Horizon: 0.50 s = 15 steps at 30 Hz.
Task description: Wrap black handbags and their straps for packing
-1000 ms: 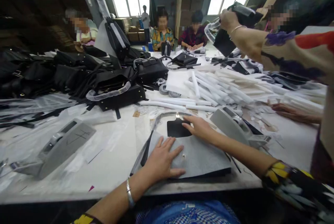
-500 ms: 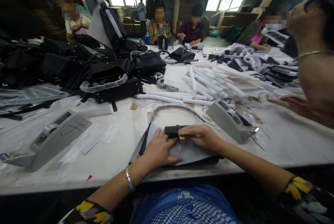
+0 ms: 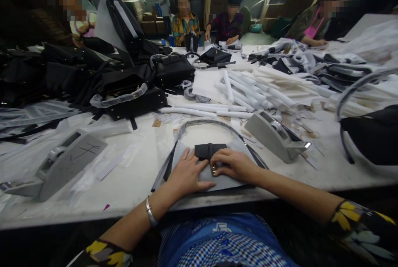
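Observation:
A black handbag lies flat in front of me, a pale protective sheet [image 3: 178,151] over most of its front and a clear-wrapped handle [image 3: 211,122] arching away from me. My left hand [image 3: 188,175] presses flat on the sheet with its fingers spread. Its fingertips reach the black flap [image 3: 202,151] at the bag's middle. From that flap a narrow strap runs down to a small gold clasp [image 3: 213,171]. My right hand [image 3: 234,166] pinches the strap end at the clasp; its fingers partly cover both.
Grey tape dispensers stand on the left [image 3: 73,163] and right [image 3: 276,136]. Black bags [image 3: 130,97] are heaped at the far left, white rolls [image 3: 248,91] lie beyond the handle. Another black bag [image 3: 371,134] rests at the right. Several people sit across the table.
The strap end with the clasp has come down against the sheet under my right fingers. At the right, another person's arm has left the view and a black bag now shows there.

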Each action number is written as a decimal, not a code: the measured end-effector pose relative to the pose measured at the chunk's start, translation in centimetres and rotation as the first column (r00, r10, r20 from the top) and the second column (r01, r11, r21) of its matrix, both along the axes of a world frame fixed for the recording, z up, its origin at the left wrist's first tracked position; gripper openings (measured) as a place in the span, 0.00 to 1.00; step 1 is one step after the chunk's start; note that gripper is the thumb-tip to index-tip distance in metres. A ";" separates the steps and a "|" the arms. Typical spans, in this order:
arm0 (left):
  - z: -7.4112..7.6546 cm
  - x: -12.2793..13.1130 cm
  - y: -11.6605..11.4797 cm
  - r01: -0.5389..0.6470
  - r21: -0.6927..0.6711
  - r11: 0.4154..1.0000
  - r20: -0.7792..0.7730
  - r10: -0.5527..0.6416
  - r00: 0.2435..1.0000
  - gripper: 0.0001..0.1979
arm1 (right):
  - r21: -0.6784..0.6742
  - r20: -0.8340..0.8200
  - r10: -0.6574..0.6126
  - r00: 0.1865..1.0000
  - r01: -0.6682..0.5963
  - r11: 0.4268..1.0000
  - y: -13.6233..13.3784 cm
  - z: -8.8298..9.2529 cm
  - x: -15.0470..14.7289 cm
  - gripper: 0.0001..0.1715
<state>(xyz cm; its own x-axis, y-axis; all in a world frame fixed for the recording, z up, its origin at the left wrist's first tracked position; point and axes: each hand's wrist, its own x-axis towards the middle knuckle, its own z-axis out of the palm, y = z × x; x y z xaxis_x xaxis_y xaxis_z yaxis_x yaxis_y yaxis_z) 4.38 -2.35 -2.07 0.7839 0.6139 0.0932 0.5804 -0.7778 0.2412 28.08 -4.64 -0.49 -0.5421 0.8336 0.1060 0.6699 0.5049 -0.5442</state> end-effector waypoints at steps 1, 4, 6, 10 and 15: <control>-0.1 0.0 -0.2 -0.007 0.019 1.000 0.001 0.007 1.000 0.36 | -0.009 0.010 0.013 1.000 -0.013 1.000 0.0 0.0 0.0 0.14; -0.2 0.0 -1.5 -0.089 0.149 0.985 0.036 0.085 0.996 0.35 | -0.026 -0.005 0.051 0.999 -0.051 0.998 0.0 -0.4 0.0 0.14; -0.2 0.0 -2.7 -0.119 0.265 0.957 0.113 0.092 0.989 0.31 | -0.035 -0.031 0.064 0.997 -0.065 0.997 0.0 -0.8 0.0 0.13; -0.4 0.3 -4.5 0.105 0.344 0.933 0.242 -0.197 0.950 0.15 | -0.031 -0.067 0.070 0.995 -0.072 0.997 0.1 -1.1 0.1 0.13; -1.8 0.4 -4.6 0.130 0.252 0.959 0.392 -0.224 0.892 0.16 | 0.026 -0.164 0.113 0.980 -0.110 0.994 0.3 -1.4 0.3 0.12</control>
<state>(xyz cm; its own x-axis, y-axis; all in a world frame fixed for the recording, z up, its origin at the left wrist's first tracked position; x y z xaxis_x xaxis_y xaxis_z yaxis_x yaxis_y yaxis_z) 4.81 -6.94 -3.91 0.7389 0.3971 0.5443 0.3129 -0.9177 0.2447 28.37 -4.32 -1.90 -0.6056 0.7660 0.2154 0.5102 0.5815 -0.6337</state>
